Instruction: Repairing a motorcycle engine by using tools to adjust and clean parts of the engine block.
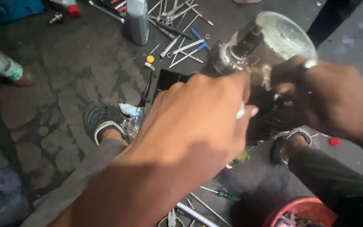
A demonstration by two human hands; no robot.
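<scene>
Right under the camera, the left hand [194, 126] fills most of the view, knuckles up, fingers curled over with a small white scrap [240, 111] pinched at the fingertips, pressed against the dirty cylindrical part [257, 50] both hands are working on. Just to its right, the right hand [332, 101] is wrapped tight around the dark lower end of that part, a ring [310, 63] on one finger, so it's clearly closed on it. The part itself sits between and just beyond the two hands, tilted away, with a cloudy clear bowl [288, 35] on the far end and a metal body next to it, all pretty grimy. Below the hands you can see the person's legs in grey trousers and a sandalled foot [99, 124] to the left of the left hand, another foot [290, 143] under the right hand. Near the bottom edge, below the right wrist, there's a red bowl [303, 210], plus a green-handled screwdriver [221, 194] lying on the floor. Further out past the left hand sits a black tray [167, 84], then a scatter of wrenches and sockets [181, 42], a grey oil bottle [137, 21], and way off left a plastic bottle [1, 63] on the stone floor [64, 84].
</scene>
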